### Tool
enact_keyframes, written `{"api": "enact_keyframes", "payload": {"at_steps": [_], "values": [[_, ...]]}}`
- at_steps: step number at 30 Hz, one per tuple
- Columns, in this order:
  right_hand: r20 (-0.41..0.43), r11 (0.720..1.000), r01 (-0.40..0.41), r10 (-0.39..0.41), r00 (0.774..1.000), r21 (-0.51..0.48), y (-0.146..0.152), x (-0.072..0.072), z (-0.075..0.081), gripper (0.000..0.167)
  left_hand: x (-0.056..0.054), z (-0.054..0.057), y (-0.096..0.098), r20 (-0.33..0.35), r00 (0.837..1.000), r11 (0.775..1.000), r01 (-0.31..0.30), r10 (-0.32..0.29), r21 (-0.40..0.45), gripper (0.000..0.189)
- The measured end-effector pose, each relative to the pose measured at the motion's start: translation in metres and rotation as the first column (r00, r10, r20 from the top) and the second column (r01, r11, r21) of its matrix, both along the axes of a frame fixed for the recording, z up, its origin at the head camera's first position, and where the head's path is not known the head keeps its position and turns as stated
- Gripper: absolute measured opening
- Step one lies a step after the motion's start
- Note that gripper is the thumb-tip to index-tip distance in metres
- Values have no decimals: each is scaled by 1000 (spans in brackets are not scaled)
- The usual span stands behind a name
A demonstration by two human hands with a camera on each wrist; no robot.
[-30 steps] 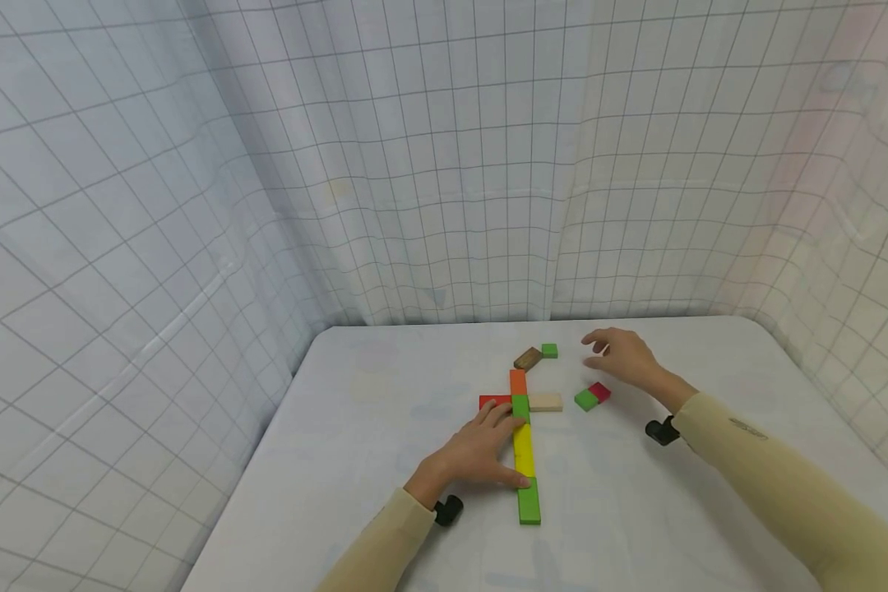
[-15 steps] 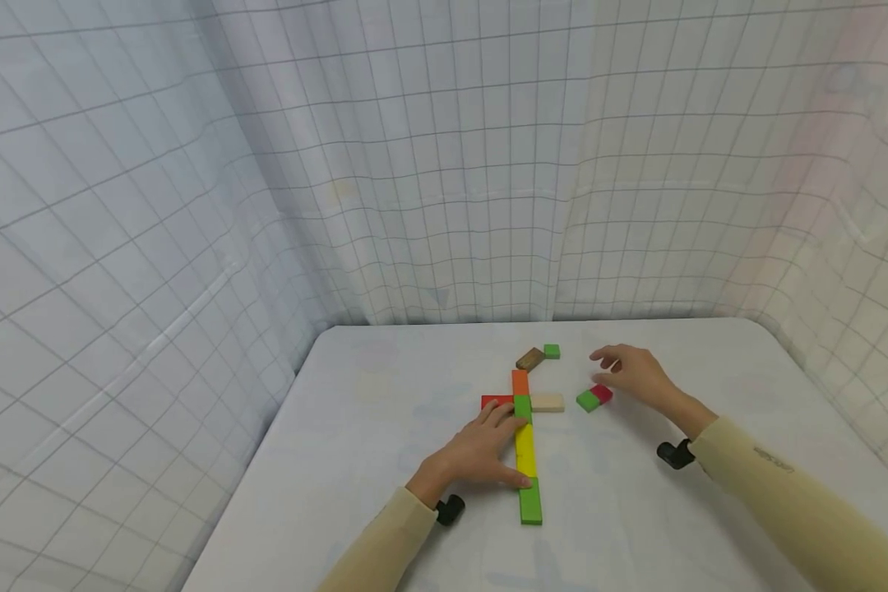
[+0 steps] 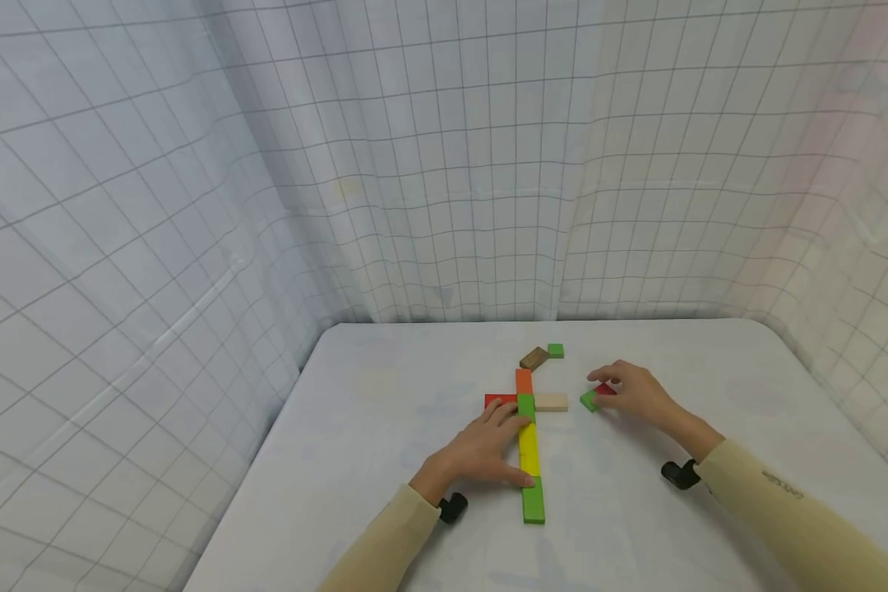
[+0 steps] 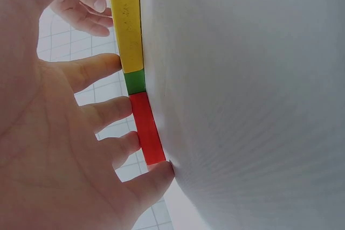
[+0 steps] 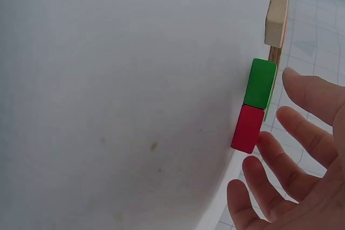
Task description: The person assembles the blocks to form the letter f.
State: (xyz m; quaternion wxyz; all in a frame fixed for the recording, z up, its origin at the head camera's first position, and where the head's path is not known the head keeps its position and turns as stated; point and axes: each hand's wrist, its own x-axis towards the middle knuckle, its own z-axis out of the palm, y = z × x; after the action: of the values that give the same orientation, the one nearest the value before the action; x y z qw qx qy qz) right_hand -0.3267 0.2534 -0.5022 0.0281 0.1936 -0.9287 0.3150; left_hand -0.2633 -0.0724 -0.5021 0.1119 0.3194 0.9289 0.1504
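Note:
Flat blocks form a cross on the table: a yellow block [image 3: 529,454], a front green block [image 3: 534,503], a middle green block [image 3: 526,409], an orange block [image 3: 524,381], a red block [image 4: 148,127] on the left and a pale wooden block [image 3: 552,402] on the right. My left hand [image 3: 479,452] rests on the cross from the left, fingers spread and thumb by the front green block. My right hand [image 3: 636,397] hovers at a loose green block [image 5: 260,83] and a crimson block [image 5: 248,129] that lie end to end, its fingers loosely bent beside them.
Behind the cross lie a brown wooden block [image 3: 534,359] and a small green block [image 3: 556,351]. The white table [image 3: 385,395] ends at a white grid-patterned curtain [image 3: 451,205], which also hangs along both sides.
My right hand has come down and toward me, from behind the loose green and crimson blocks to right over them. The left hand keeps its place on the cross.

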Motion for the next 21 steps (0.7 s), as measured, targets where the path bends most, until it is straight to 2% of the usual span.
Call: {"api": "enact_keyframes", "payload": {"at_steps": [6, 11, 21], "values": [[-31, 998, -40, 42, 999, 46, -4, 1, -3, 39, 0, 1, 0, 7, 1000, 1000, 1, -1, 9, 94], [-14, 993, -63, 65, 998, 96, -7, 0, -6, 44, 0, -1, 0, 4, 1000, 1000, -3, 3, -1, 94], [-25, 992, -78, 81, 996, 94, -8, 0, -6, 40, 1, 2, 0, 10, 1000, 1000, -2, 2, 11, 94]]}}
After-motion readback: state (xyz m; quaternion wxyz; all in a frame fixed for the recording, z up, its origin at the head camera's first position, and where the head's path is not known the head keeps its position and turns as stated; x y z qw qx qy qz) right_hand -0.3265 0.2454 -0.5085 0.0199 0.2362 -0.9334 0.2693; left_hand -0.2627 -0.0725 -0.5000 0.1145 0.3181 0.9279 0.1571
